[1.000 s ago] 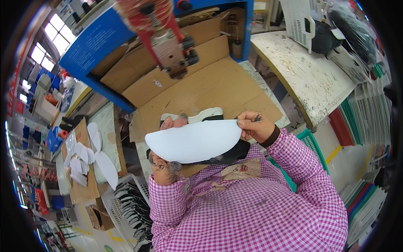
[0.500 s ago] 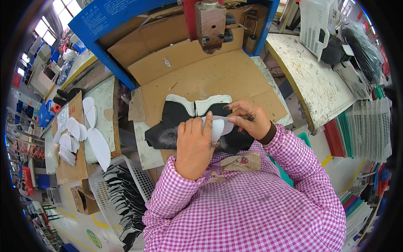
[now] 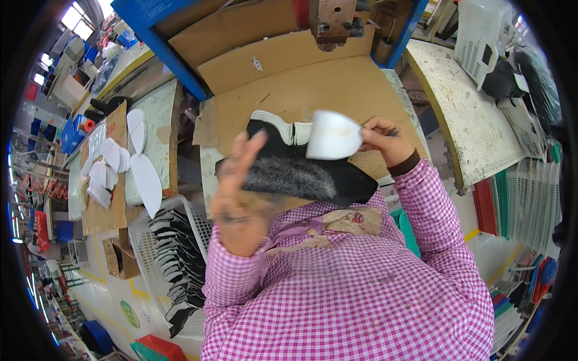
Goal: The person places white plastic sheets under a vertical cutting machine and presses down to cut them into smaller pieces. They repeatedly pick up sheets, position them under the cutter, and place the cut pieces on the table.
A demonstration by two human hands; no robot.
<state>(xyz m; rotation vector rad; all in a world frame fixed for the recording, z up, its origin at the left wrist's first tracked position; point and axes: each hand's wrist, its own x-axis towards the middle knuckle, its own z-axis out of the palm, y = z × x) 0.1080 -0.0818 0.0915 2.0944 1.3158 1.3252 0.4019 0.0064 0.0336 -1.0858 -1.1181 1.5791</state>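
Note:
Between the thumb and fingers of my right hand (image 3: 382,139), a white half-oval sheet piece (image 3: 335,135) is pinched by its rounded end. It is raised above a black cut piece (image 3: 301,174), which looks like a shoe upper with a white padded edge (image 3: 269,122). Greyish, rough patches mark the black surface, and it lies flat on the cardboard. Over the left end of this black piece is my left hand (image 3: 239,195), smeared by motion. Its fingers look stretched out, and nothing shows in them.
A metal machine head (image 3: 334,24) hangs over the cardboard-lined bed (image 3: 289,84), inside a blue frame (image 3: 168,51). At left, white cut pieces (image 3: 144,180) lie on a side table. Below them, a white basket (image 3: 144,253) holds several black pieces. Another worktable (image 3: 463,114) stands at right.
My right hand has lifted the white piece off the black piece and moved right. The left hand has let go and swung left. The whole view has shifted slightly.

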